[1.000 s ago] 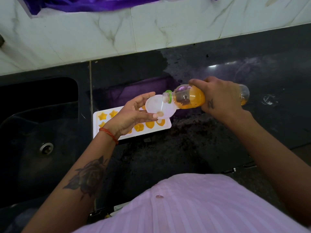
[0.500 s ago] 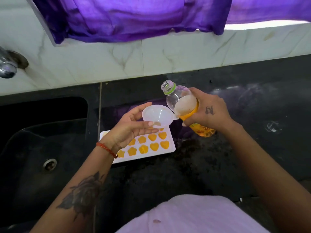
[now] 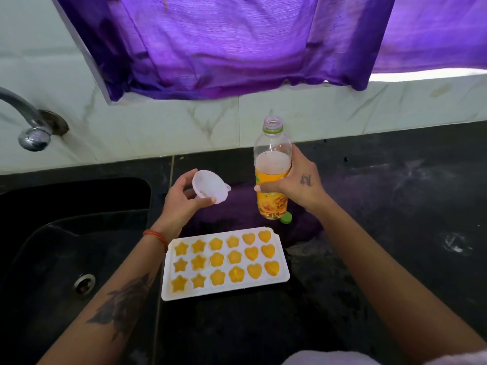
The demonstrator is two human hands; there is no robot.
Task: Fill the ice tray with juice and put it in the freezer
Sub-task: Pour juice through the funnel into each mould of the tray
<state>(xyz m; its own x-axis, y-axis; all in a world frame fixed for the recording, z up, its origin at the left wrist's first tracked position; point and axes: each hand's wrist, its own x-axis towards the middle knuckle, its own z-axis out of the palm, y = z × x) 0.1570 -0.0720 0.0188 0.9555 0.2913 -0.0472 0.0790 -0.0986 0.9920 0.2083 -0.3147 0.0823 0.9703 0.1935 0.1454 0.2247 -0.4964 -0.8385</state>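
White plastic ice tray (image 3: 225, 264) lies flat on the black stone counter (image 3: 382, 233), just right of the black sink (image 3: 66, 246), long axis left to right, all 18 star, flower and heart moulds full of orange juice. Behind it, the right hand (image 3: 297, 184) grips the clear uncapped juice bottle (image 3: 272, 169), now upright after tilting 0.5 s ago; green cap (image 3: 286, 217) beside its base. The left hand (image 3: 181, 197) pinches the white funnel (image 3: 209, 186), lifted clear of the tray.
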